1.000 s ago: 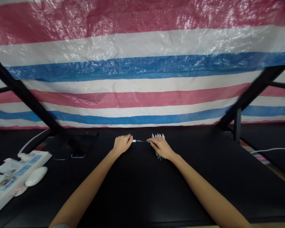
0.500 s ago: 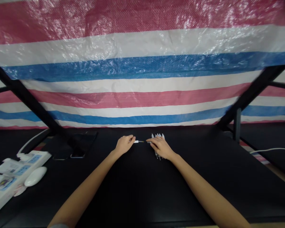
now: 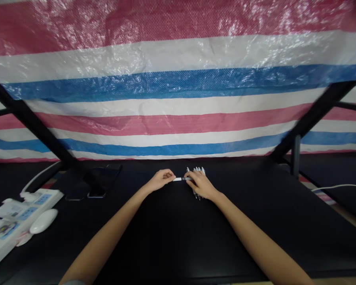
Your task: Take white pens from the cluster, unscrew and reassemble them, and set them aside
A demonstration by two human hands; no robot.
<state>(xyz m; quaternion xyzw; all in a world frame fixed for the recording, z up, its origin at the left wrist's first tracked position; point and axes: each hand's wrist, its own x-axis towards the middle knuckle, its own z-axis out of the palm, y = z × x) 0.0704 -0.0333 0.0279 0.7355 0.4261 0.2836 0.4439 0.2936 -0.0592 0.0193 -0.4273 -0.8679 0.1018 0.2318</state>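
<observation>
My left hand pinches a white pen barrel, which points right. Facing it, my right hand has its fingers closed on a short grey pen part. The two pieces lie in one line and meet, or nearly meet, between the hands. Several pens lie side by side on the black table, partly hidden under my right hand, their white ends showing beyond it and their tips below.
At the left stand a white power strip with plugs and a white mouse. Dark flat devices lie behind them. Black slanted bars flank the table, with a striped sheet behind.
My left hand has moved right with the white barrel. The thin dark rod that showed between the two pieces is now mostly covered, and the gap has narrowed.
</observation>
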